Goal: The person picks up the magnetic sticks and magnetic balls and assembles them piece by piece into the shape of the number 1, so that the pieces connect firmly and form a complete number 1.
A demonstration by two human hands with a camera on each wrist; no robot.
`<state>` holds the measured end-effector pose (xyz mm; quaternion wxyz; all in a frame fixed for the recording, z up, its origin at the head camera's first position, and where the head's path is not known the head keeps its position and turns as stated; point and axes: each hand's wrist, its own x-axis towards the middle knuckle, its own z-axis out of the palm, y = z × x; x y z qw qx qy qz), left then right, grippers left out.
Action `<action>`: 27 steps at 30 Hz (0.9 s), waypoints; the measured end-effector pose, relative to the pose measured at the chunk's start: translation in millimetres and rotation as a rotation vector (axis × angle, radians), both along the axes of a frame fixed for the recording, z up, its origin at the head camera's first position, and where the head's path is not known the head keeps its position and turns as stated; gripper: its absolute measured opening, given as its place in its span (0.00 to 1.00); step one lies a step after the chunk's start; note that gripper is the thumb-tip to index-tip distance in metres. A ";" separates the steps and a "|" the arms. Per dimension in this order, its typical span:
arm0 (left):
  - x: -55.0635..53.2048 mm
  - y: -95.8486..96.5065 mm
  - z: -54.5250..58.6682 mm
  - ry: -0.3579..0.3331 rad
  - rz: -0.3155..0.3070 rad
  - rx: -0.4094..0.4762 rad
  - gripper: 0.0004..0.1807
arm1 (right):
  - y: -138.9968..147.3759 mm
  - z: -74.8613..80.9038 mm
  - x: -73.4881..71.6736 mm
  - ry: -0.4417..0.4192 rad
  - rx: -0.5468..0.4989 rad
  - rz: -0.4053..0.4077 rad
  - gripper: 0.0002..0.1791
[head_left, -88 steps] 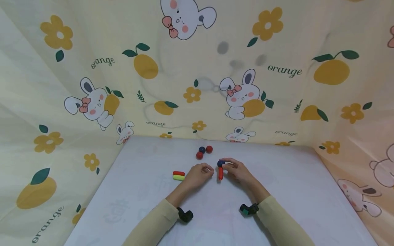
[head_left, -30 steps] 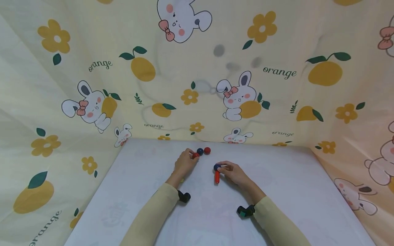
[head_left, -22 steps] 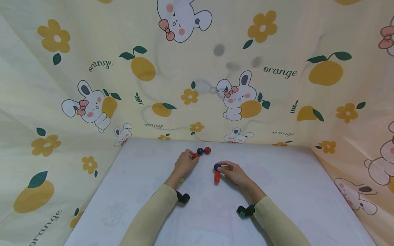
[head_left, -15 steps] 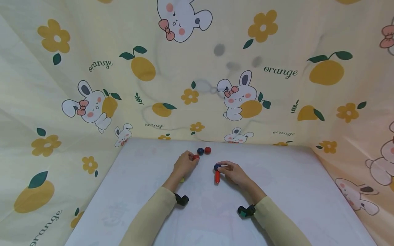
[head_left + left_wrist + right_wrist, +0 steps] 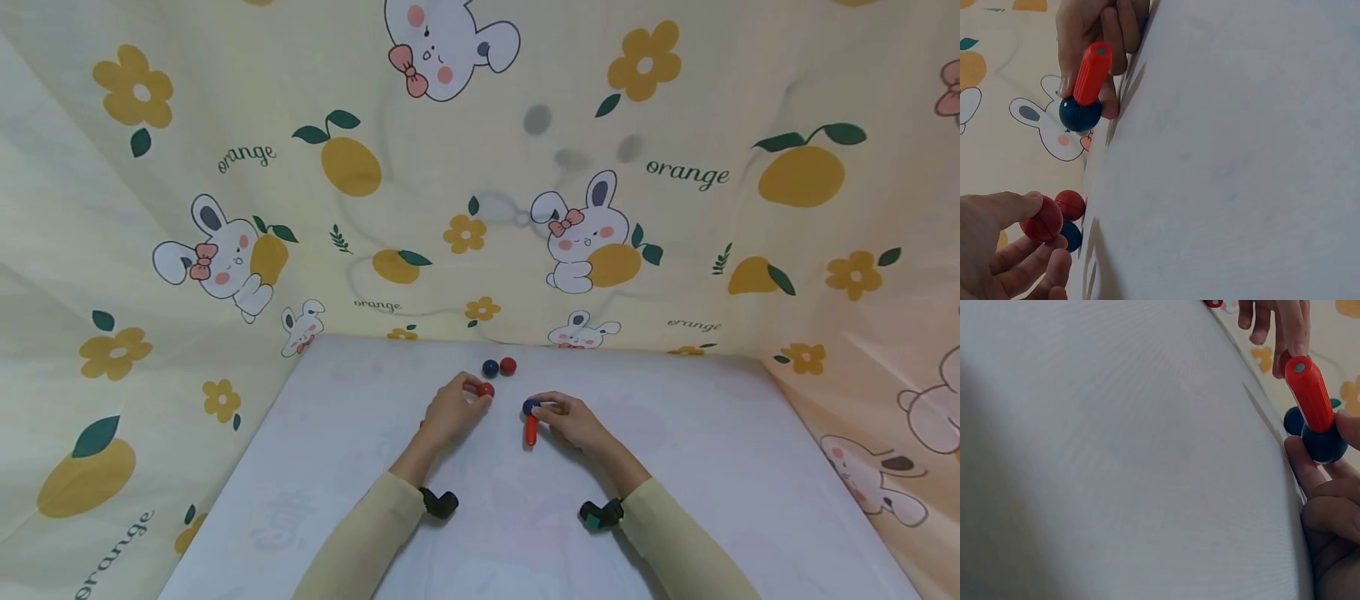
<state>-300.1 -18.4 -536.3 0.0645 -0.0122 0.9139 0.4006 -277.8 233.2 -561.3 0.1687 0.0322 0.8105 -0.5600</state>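
My left hand (image 5: 450, 410) pinches a red ball (image 5: 1042, 219) between thumb and fingers, left of centre over the white table. To its right, my right hand (image 5: 572, 418) holds a dark blue ball (image 5: 1324, 443) by thumb and fingertips. A red rod (image 5: 1309, 394) is joined to that blue ball and points toward me in the head view; a small grey dot marks its free end. Just beyond the left hand, a second blue ball (image 5: 491, 368) and another red ball (image 5: 507, 366) sit side by side on the table.
A bit of a red piece (image 5: 422, 424) shows behind the left hand, mostly hidden by it. The white table (image 5: 510, 533) ends at a cream curtain (image 5: 420, 217) printed with rabbits and oranges, at the back and both sides.
From reaching beside the red-and-blue assembly, my left hand went to the far balls, took the nearer red one and drew it slightly back toward me. My right hand keeps its hold.
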 end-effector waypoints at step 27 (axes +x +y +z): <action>37.8 -5.8 -3.2 0.007 -0.177 0.086 0.21 | 2.9 0.3 -0.4 0.004 -0.033 0.035 0.24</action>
